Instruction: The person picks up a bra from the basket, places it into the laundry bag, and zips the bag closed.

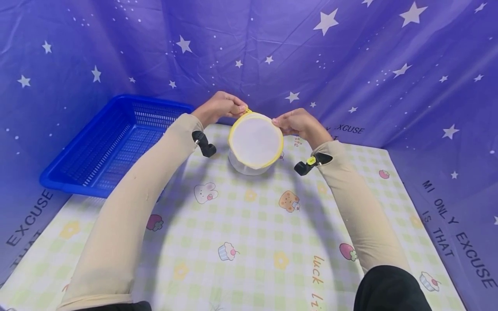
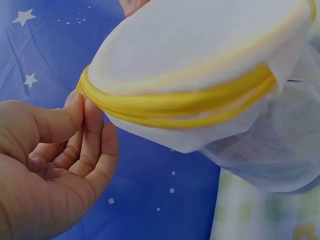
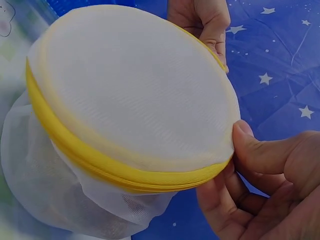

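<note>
A round white mesh laundry bag (image 1: 255, 142) with a yellow zipper band around its top hangs between my two hands, over the far part of the table. My left hand (image 1: 221, 108) pinches the far left of its rim, thumb and fingertips at the end of the yellow zipper (image 2: 170, 107). On the opposite side, my right hand (image 1: 299, 123) pinches the rim, its thumb on the top face and fingers below, as the right wrist view shows. Soft, see-through mesh (image 3: 65, 175) droops beneath the stiff round top. The bag's top faces up and tilts toward me.
A blue plastic basket (image 1: 83, 188) with slotted walls stands at the left, partly behind my left forearm. A checked cloth with cartoon prints covers the table (image 1: 253, 224). Purple star-printed curtains (image 1: 249, 52) rise close behind the table and along its sides.
</note>
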Tool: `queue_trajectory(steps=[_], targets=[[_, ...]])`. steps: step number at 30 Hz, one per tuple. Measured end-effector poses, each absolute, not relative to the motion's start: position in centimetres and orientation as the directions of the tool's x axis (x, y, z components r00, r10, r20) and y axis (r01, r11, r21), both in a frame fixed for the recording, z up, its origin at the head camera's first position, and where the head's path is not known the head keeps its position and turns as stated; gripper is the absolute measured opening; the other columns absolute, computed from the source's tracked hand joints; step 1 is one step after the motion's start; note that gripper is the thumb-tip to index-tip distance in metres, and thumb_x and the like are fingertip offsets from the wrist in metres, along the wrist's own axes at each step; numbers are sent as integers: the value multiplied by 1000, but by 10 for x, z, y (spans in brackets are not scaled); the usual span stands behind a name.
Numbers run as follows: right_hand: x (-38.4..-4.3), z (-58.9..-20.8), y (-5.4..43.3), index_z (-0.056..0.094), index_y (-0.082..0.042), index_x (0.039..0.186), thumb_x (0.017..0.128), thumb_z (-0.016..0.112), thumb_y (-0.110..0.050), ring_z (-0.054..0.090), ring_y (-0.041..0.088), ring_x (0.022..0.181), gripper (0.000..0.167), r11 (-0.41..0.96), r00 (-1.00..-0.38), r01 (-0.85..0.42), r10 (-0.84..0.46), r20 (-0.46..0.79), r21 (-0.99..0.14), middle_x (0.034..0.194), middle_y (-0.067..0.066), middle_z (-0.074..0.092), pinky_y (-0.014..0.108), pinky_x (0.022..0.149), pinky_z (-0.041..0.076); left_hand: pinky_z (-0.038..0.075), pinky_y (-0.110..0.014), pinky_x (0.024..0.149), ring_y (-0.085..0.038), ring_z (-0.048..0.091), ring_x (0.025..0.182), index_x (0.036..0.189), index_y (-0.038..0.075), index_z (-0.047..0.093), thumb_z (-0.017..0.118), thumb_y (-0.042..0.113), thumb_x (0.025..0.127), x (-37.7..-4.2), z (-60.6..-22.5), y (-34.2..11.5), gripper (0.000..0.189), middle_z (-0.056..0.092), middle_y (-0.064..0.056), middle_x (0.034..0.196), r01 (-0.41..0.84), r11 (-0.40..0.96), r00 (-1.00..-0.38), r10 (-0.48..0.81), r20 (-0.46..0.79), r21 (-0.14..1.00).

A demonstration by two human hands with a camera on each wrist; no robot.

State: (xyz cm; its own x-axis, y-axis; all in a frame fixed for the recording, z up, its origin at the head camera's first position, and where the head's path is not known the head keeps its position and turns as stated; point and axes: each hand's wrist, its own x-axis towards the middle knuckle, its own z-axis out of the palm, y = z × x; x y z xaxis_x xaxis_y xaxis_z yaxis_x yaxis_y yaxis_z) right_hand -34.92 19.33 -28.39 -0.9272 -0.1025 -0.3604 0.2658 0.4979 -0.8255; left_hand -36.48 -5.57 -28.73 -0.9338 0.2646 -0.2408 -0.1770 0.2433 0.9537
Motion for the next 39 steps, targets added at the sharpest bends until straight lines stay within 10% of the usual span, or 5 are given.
queue_trajectory(steps=[7, 15, 27, 39], targets=[[-349, -288, 195, 67, 2, 126, 97, 72, -16, 71, 11, 76, 34, 481, -918, 256, -150, -367, -838, 83, -3, 72, 36, 95, 60, 55, -30, 102, -14, 70, 98, 121, 1, 70, 65, 11, 100, -364, -289, -52, 24, 73, -2, 102, -178, 246, -932, 268, -243, 953], [-349, -282, 189, 68, -3, 126, 96, 73, -22, 71, 9, 80, 36, 479, -921, 243, -160, -356, -844, 87, -7, 73, 27, 84, 62, 54, -32, 105, -12, 70, 94, 125, 0, 70, 66, 11, 99, -364, -290, -46, 28, 73, -6, 110, -178, 224, -939, 253, -234, 958], [-352, -279, 177, 71, -9, 127, 93, 77, -26, 65, 13, 94, 38, 585, -946, 185, -110, -303, -790, 124, 4, 69, 30, 91, 55, 55, -30, 102, -15, 68, 103, 124, 5, 72, 65, 17, 101, -363, -287, -32, 27, 72, -5, 117, -181, 266, -931, 263, -251, 947], [-350, -277, 178, 78, -8, 112, 89, 81, -22, 63, 10, 75, 26, 539, -962, 204, -43, -268, -818, 71, -14, 70, 24, 72, 52, 54, -31, 105, -15, 65, 113, 124, 7, 72, 65, 17, 101, -364, -286, -31, 26, 70, -5, 124, -205, 290, -932, 233, -277, 935]])
